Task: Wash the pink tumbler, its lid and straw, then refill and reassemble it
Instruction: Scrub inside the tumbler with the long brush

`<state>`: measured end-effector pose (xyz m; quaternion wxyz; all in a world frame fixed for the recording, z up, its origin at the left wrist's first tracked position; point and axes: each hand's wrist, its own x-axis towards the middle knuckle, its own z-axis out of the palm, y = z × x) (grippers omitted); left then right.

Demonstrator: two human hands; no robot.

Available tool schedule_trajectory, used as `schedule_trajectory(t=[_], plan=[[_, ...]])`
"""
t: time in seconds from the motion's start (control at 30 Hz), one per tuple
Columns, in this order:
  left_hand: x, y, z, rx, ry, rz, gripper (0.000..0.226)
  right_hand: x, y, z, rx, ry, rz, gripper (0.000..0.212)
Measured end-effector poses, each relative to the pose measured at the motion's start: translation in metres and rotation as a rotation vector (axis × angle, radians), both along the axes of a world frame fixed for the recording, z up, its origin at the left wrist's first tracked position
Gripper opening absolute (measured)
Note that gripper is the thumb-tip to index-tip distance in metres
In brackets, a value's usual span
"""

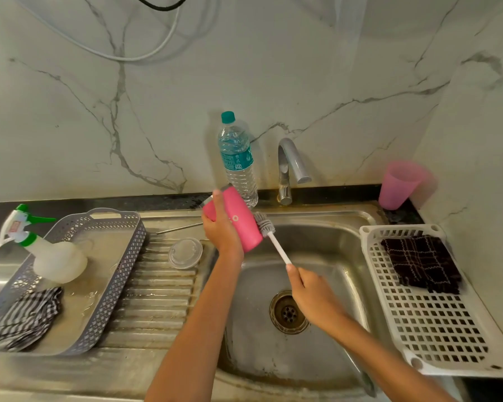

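Gripped tumbler (238,219) in left hand (219,227), fingers curled round its middle, above the back-left corner of sink (325,248). Held it tilted, steel rim up and away toward the wall, base down toward right hand (311,294). Pinched brush (269,232) by the end of its white handle in right hand, above drain (288,312). Set grey bristles against tumbler's outer side near the base, just right of left hand.

Had lid (185,253), clear and round, flat on ribbed drainboard (154,291) just left of left hand, apart from tumbler. Had straw (179,228), thin and metal, lying beyond lid on steel desk (157,369), one end close to left hand.

Had grey basket (119,256) well left of left hand on drainboard, with spray bottle (53,256) leaning inside it and striped cloth (24,317) bunched at its near end. Showed wet sheen on basket floor and on ribs beside it.

Had bottle (238,161), teal-capped and upright, just beyond left hand, behind tumbler. Had tap (291,166) to the right of bottle, spout curved over sink's back edge.

Had white rack (424,329) right of right hand, beside sink, with dark checked cloth (421,264) on its far end. Had pink cup (398,185), blurred, beyond rack in the corner.

Faced pale marble wall (99,111) with grey veins, turning a corner on the right. Had cables (122,56) looped high on wall. Had a dark strip along desk's back edge, stained near tap.
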<state>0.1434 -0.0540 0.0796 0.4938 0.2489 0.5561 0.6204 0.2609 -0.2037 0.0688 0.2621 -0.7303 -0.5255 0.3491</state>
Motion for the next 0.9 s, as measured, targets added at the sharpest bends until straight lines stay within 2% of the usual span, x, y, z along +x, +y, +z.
schedule_trajectory(t=[0.17,0.37,0.5,0.67,0.8,0.9], plan=[[0.014,-0.019,-0.014,0.061,0.012,-0.18,0.068,0.009,0.027,0.012,-0.052,0.035,-0.013,0.046],[0.003,0.001,-0.014,0.025,-0.075,-0.122,0.066,0.014,0.0,0.008,-0.036,0.023,-0.001,0.046],[0.018,-0.019,-0.024,0.04,-0.075,-0.319,0.084,0.017,0.027,0.021,-0.044,0.053,-0.024,0.045],[0.002,0.004,-0.013,-0.037,-0.193,-0.167,0.086,0.009,-0.001,0.009,0.016,-0.023,-0.025,0.046],[0.007,-0.012,-0.021,-0.088,-0.212,-0.427,0.099,0.013,0.02,0.022,0.043,-0.009,-0.034,0.044],[0.005,-0.004,-0.018,-0.093,-0.18,-0.297,0.102,0.006,0.017,0.024,0.056,-0.082,-0.015,0.044]])
